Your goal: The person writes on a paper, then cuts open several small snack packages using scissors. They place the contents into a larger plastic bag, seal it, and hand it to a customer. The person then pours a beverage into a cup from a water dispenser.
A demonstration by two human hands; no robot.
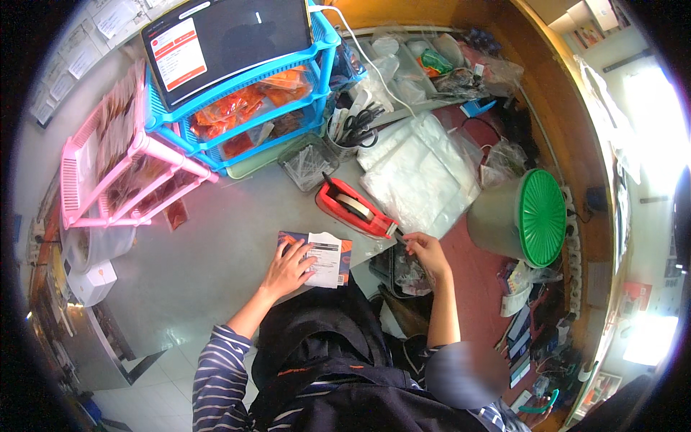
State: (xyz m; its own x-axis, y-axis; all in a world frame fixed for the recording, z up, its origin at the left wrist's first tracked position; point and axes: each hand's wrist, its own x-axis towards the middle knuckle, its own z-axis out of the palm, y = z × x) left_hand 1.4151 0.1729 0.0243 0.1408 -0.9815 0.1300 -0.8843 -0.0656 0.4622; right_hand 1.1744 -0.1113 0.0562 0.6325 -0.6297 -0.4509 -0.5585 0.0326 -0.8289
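My left hand [288,270] lies flat with spread fingers on a white printed paper slip [327,258]. Beneath the slip is a dark blue and orange packet [345,253], near the front edge of the grey table. To the right, my right hand [427,253] is closed in a pinch at the cutter end of a red tape dispenser [353,209]. The clear strip at its fingertips appears to be the end of the adhesive tape, though it is small and partly hidden. A roll of tape sits inside the dispenser.
Plastic bags [417,173] lie stacked behind the dispenser. A wire cup [344,147] holds scissors, beside a clear tray [306,167]. Blue shelves [248,122] carry a tablet [230,43]; pink racks [137,155] stand left. A green-lidded tub [497,219] is at right.
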